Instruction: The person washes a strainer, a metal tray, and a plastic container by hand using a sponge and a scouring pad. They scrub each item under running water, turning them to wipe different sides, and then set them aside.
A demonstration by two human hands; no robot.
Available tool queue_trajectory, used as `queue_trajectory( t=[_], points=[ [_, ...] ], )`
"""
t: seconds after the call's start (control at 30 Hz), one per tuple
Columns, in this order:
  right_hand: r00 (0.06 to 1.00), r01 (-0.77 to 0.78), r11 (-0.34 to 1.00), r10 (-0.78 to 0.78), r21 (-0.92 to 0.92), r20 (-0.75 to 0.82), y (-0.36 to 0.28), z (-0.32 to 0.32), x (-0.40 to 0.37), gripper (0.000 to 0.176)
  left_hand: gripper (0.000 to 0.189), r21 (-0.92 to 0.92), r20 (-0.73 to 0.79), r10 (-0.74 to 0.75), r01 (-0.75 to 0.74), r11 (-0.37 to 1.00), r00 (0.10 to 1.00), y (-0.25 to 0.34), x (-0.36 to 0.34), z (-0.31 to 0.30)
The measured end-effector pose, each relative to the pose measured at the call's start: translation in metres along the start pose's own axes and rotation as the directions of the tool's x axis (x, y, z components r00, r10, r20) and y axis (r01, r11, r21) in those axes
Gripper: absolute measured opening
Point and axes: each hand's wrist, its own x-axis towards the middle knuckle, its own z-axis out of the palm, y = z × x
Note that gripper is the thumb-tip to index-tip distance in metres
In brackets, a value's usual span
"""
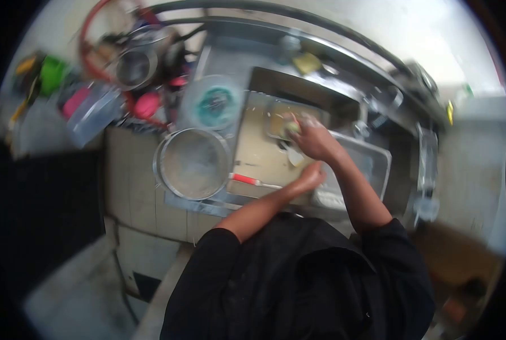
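Observation:
My right hand (314,139) reaches over a sink (261,136) of cloudy water, its fingers closed round a yellow-green sponge (292,127), blurred by motion. Just beyond it sits a small rectangular metal pan (273,120). Closer to my body is my left hand (311,177), beside a large rectangular tray (366,161). Blur hides its fingers, so I cannot make out whether it grips anything. A pale flat piece (295,157) shows between the hands. A red-handled utensil (244,179) lies at the sink's near left side, its metal shaft pointing towards my left forearm.
Left of the sink stand a large round metal pot (193,164) and a clear tub (193,105) with something green inside. Pots and plastic containers (97,113) crowd the far left. A yellow sponge or cloth (307,63) rests on the back ledge; a pipe (298,16) runs behind.

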Motion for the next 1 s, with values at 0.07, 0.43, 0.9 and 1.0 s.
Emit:
queue_trajectory(
  t=[0.07,0.43,0.9,1.0],
  points=[
    [0.907,-0.378,0.919,0.344,0.114,0.242,0.065,-0.022,-0.093,0.047,0.026,0.048,-0.070,-0.028,0.032,0.998,0.997,0.052,-0.023,-0.019],
    [0.621,-0.564,0.791,0.596,0.239,-0.509,0.311,0.141,-0.176,0.032,0.030,0.185,-0.265,-0.033,0.085,0.979,0.964,0.121,0.002,0.026],
    [0.540,-0.593,0.602,0.790,0.534,-0.290,0.328,0.079,-0.204,0.027,0.028,0.315,-0.298,0.054,0.045,0.948,0.953,0.127,0.004,0.031],
    [0.808,-0.390,0.918,0.380,0.074,-0.450,0.303,0.110,-0.144,0.028,0.027,0.375,-0.318,0.083,0.045,0.926,0.944,0.122,0.009,0.034]
  ],
)
